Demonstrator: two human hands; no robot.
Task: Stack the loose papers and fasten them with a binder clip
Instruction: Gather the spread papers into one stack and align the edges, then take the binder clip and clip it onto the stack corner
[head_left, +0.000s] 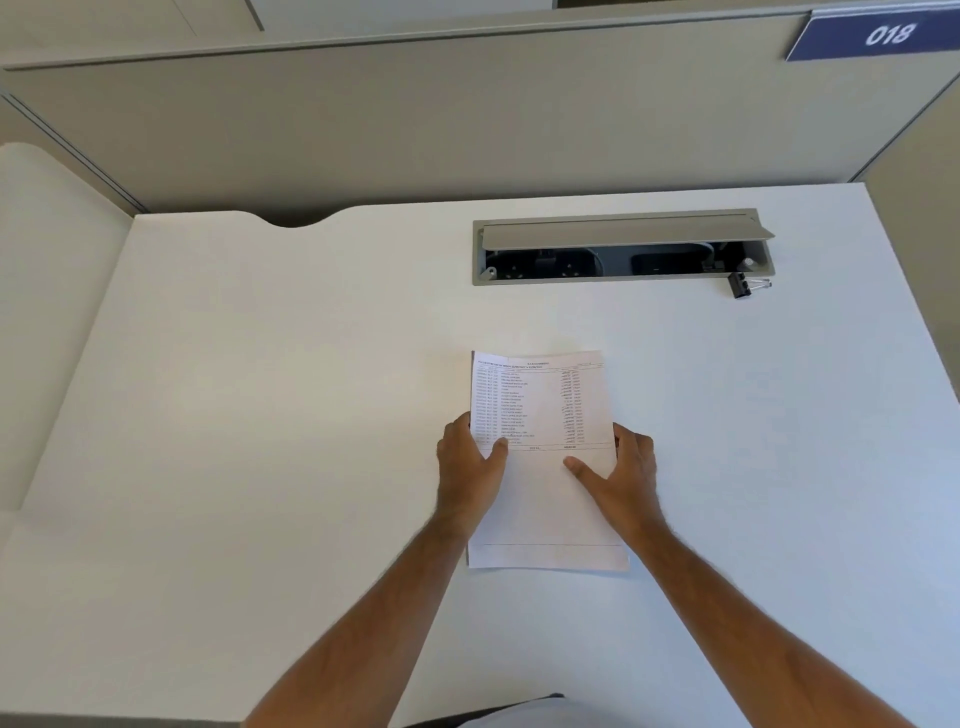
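Note:
A stack of printed papers (540, 405) lies on the white desk (260, 415), just right of centre, with a table of text on the top sheet. My left hand (470, 462) grips the stack's left edge, thumb on top. My right hand (621, 467) grips the right edge, thumb pressed on the top sheet. The sheets look roughly squared, with a second sheet's edge showing at the bottom. A black binder clip (744, 286) with silver handles lies at the back right, far from both hands.
An open grey cable tray (618, 249) with sockets is set into the desk behind the papers; the clip rests at its right corner. Grey partition walls (467, 119) enclose the desk at the back and sides. A blue sign reading 018 (883, 34) hangs top right.

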